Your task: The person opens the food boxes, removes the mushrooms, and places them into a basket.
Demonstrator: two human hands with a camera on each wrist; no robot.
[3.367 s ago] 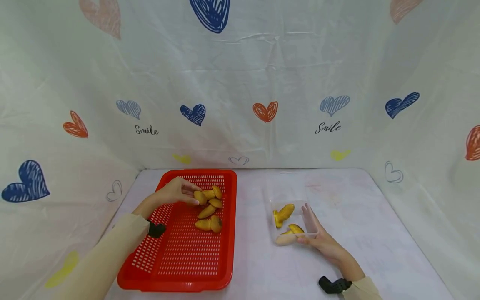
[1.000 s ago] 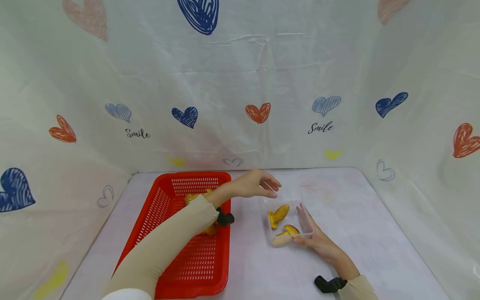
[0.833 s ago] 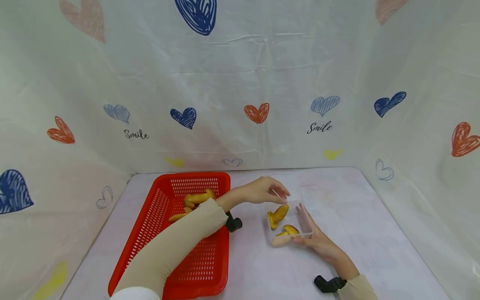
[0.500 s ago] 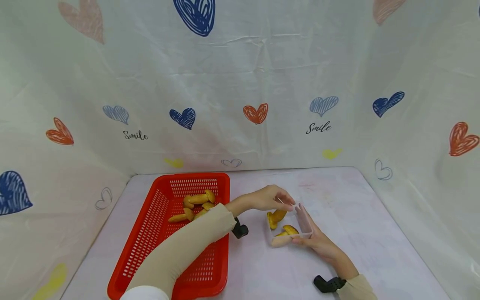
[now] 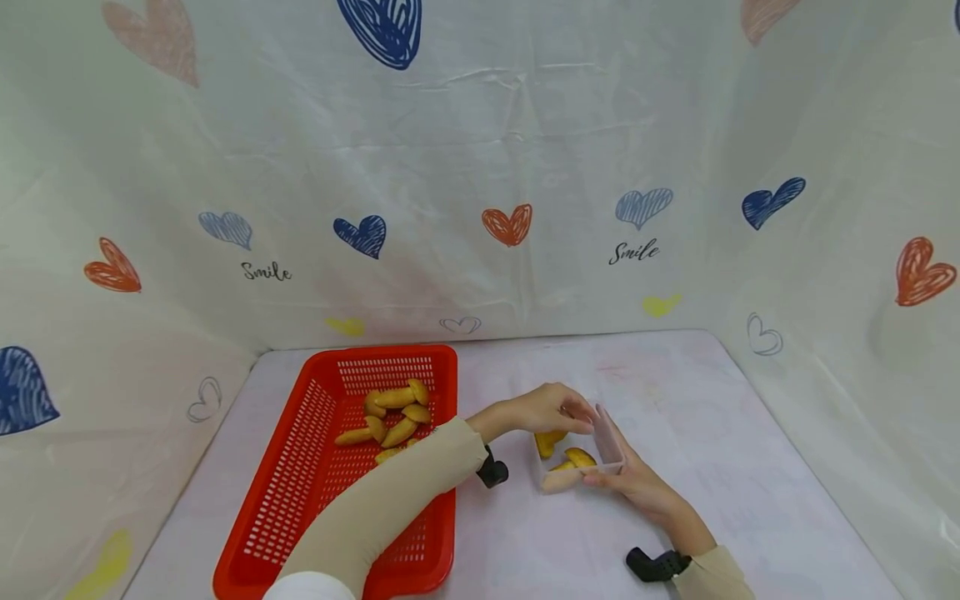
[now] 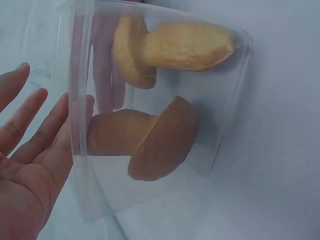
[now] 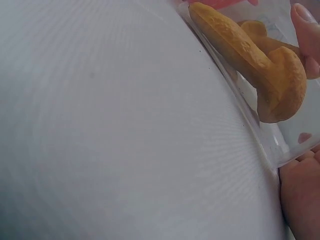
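A clear plastic box [image 5: 611, 443] stands on the table with two yellow-brown mushrooms in it. One mushroom [image 5: 579, 457] lies near the front wall; the other mushroom [image 5: 550, 442] is partly covered by my left hand [image 5: 551, 408], which reaches over the box's far left side. In the left wrist view the left hand [image 6: 30, 175] has spread, mostly straight fingers near the stem of the lower mushroom [image 6: 167, 142]. Whether they touch it, I cannot tell. My right hand [image 5: 654, 493] holds the box from the right, thumb at the front, fingers along the side.
A red plastic basket [image 5: 448, 529] with several mushrooms [image 5: 399, 431] stands left of the box. The left sleeve [image 5: 390, 492] crosses above it and hides part of it. A white sheet printed with hearts rises behind the table [image 5: 750, 475].
My left hand has come from the basket rightward to the box and lowered over it, its fingers carrying nothing visible on the way. One more mushroom shows in the basket. The right hand keeps its hold.
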